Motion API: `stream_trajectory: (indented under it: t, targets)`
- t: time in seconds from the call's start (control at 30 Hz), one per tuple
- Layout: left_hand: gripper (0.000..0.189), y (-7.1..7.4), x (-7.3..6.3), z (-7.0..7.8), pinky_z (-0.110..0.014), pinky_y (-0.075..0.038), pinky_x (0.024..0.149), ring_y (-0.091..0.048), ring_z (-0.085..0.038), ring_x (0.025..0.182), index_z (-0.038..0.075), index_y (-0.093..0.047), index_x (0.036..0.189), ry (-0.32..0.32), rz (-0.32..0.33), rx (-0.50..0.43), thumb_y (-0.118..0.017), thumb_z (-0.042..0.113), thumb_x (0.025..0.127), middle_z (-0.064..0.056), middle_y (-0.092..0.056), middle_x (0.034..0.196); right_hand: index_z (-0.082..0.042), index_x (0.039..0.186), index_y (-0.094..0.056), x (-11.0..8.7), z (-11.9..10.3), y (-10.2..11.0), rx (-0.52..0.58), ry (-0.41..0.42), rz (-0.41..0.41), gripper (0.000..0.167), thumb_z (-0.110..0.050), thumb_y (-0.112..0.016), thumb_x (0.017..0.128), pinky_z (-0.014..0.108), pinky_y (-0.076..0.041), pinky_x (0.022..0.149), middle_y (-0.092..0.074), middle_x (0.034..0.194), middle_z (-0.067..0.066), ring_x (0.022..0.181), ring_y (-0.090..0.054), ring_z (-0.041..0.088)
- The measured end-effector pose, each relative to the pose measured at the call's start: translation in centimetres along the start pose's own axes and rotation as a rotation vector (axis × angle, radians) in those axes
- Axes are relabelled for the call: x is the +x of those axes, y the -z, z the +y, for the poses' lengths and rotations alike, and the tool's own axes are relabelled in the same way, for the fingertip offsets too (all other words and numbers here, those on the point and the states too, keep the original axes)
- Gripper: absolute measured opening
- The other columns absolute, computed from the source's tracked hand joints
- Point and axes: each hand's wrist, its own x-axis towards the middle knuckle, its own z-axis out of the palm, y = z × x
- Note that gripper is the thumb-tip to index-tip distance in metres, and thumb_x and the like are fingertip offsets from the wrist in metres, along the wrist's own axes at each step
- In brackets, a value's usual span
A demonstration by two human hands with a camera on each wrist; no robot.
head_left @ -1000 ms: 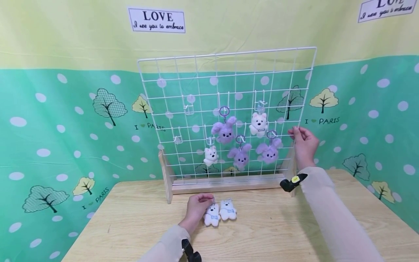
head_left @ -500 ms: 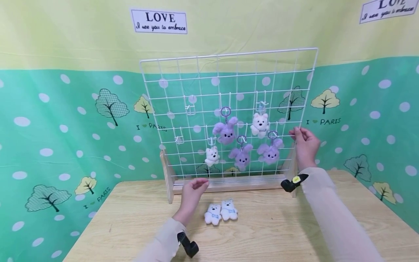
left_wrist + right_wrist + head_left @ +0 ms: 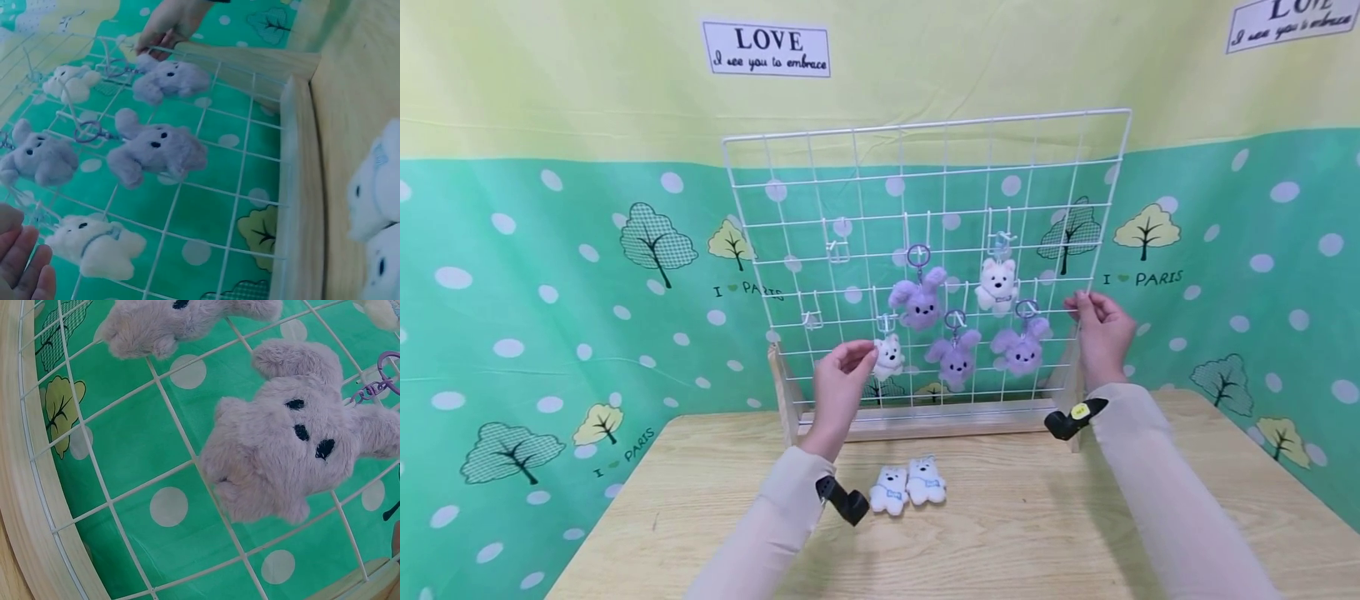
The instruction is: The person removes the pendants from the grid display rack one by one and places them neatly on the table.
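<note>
My left hand (image 3: 838,387), fingers loosely bent, is raised in front of the white wire grid (image 3: 925,125). Its fingertips overlap the edge of a small white plush bear keychain (image 3: 891,357) on a lower hook. In the left wrist view those fingers (image 3: 25,269) lie beside the bear's clear clasp, with nothing visible between them. At the grid's right edge my right hand (image 3: 1105,337) pinches the wire frame between thumb and fingers. Two more white plush bear keychains (image 3: 889,490) lie side by side on the table, below the left hand.
Purple plush bunny keychains (image 3: 917,300) and another white bear (image 3: 997,283) hang on the grid. Two further hooks (image 3: 837,250) sit on its left side. A wooden stand (image 3: 925,427) carries the grid on the wooden table (image 3: 715,517), with a patterned cloth (image 3: 550,350) behind.
My left hand has left the bear on the table and risen to the hanging white bear at lower left. My right hand stays on the grid's edge.
</note>
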Motion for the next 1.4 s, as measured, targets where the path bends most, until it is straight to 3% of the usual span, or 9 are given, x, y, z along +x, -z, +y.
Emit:
stream_trajectory:
  t: [0.23,0.47,0.8,1.07,1.2,1.4]
  targets:
    - [0.021,-0.8,1.7,0.5,-0.03,-0.053,0.081,-0.063,-0.019,0.09,0.0,-0.067,0.105,-0.014,0.03,0.062,-0.068,0.011,0.087,-0.009,-0.07,0.1,-0.005,0.112,-0.064,-0.1,-0.1,0.0,0.0,-0.006,0.0,0.036,-0.03,-0.064,0.087,0.017,-0.049,0.087,-0.07,0.1,0.004,0.089,-0.065,0.007]
    - [0.018,-1.4,2.5,0.6,-0.029,-0.053,0.079,-0.064,-0.019,0.088,0.003,-0.069,0.103,-0.049,0.015,0.091,-0.067,0.01,0.087,-0.009,-0.07,0.099,-0.005,0.112,-0.064,-0.1,-0.1,0.0,0.004,0.001,0.002,0.034,-0.029,-0.064,0.087,0.017,-0.049,0.087,-0.07,0.096,-0.001,0.09,-0.065,0.007]
    - [0.014,-2.5,3.0,0.9,-0.029,-0.054,0.074,-0.065,-0.018,0.083,0.004,-0.071,0.098,0.018,0.042,0.109,-0.068,0.01,0.086,-0.009,-0.071,0.092,-0.004,0.114,-0.063,-0.1,-0.1,0.0,0.003,-0.003,-0.004,0.038,-0.031,-0.065,0.086,0.018,-0.049,0.088,-0.07,0.095,-0.001,0.091,-0.065,0.007]
    - [0.014,-3.0,3.3,0.7,-0.028,-0.054,0.074,-0.066,-0.02,0.084,0.001,-0.07,0.097,0.03,0.054,0.035,-0.067,0.009,0.086,-0.013,-0.071,0.094,-0.003,0.113,-0.064,0.1,-0.1,0.0,0.022,-0.015,0.006,0.038,-0.029,-0.066,0.086,0.017,-0.049,0.087,-0.071,0.093,-0.003,0.09,-0.066,0.007]
    - [0.015,-2.8,3.2,0.6,-0.027,-0.054,0.077,-0.066,-0.018,0.088,0.003,-0.07,0.099,0.067,0.041,-0.011,-0.066,0.01,0.087,-0.011,-0.071,0.097,-0.002,0.114,-0.063,0.1,0.0,0.0,0.022,-0.012,0.007,0.038,-0.029,-0.066,0.086,0.017,-0.049,0.087,-0.071,0.097,0.001,0.089,-0.066,0.007]
    - [0.015,-2.6,2.7,1.3,-0.025,-0.054,0.077,-0.066,-0.017,0.086,0.002,-0.068,0.1,0.081,0.008,-0.062,-0.066,0.009,0.087,-0.012,-0.07,0.097,-0.003,0.115,-0.063,0.1,0.0,0.0,-0.023,0.004,0.008,0.041,-0.032,-0.064,0.086,0.018,-0.049,0.088,-0.071,0.095,-0.003,0.09,-0.066,0.005]
